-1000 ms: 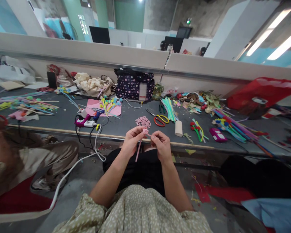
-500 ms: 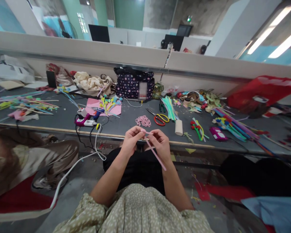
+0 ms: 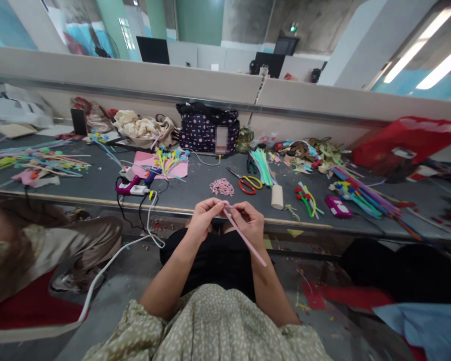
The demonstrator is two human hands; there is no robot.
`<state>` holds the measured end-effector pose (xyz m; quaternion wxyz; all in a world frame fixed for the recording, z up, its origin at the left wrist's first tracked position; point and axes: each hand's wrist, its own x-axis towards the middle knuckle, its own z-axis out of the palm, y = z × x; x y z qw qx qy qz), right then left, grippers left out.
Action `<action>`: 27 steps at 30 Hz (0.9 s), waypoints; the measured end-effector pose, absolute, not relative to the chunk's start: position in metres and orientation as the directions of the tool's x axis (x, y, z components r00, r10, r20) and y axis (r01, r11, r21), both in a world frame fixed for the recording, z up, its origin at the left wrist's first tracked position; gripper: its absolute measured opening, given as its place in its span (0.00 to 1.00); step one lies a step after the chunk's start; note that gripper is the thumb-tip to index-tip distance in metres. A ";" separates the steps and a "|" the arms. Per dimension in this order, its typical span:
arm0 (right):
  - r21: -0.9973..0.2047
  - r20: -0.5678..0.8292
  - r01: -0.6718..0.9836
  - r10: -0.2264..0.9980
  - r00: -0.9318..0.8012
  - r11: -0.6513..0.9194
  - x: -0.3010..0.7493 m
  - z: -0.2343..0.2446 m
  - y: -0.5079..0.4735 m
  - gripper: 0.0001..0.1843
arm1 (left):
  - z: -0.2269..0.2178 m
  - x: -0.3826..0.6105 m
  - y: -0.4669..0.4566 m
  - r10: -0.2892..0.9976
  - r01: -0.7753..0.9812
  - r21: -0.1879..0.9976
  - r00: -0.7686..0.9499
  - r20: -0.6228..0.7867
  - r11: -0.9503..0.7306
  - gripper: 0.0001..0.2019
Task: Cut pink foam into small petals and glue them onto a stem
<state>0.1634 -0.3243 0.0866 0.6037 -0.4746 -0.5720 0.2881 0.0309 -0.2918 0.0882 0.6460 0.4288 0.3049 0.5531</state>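
Observation:
A pink pipe cleaner (image 3: 247, 241) runs from between my fingertips down over my right wrist. My left hand (image 3: 205, 216) pinches its upper end between thumb and forefinger. Close beside it, my right hand (image 3: 249, 220) is closed on the same strip, near the bent top. Both hands are held over my lap at the table's front edge. Just beyond them lies a heap of small pink pieces (image 3: 222, 187). Scissors (image 3: 247, 184) with red and yellow handles rest to the right of the heap, blades partly open.
A beige cylinder (image 3: 277, 197) stands near the edge, beside green pipe cleaners (image 3: 261, 168). Left are a purple glue gun-like device or power strip (image 3: 128, 186) and a white cable (image 3: 115, 250) hanging off the table. A dotted bag (image 3: 203, 130) stands behind. Co-workers sit on both sides.
The pipe cleaner's free end has swung a little to the right. My fingers have shifted slightly at its bent top, and both hands stay close together.

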 end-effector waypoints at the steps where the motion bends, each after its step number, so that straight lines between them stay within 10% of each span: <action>1: -0.912 0.401 0.167 0.898 0.182 0.374 0.163 0.087 -0.324 0.09 | 0.088 0.031 -0.292 0.977 -0.457 0.889 0.197 0.085 0.014 0.10; 27: -0.956 0.242 -0.114 0.945 0.220 0.272 0.168 0.078 -0.318 0.09 | 0.086 0.031 -0.294 0.970 -0.348 0.930 0.160 0.181 -0.116 0.11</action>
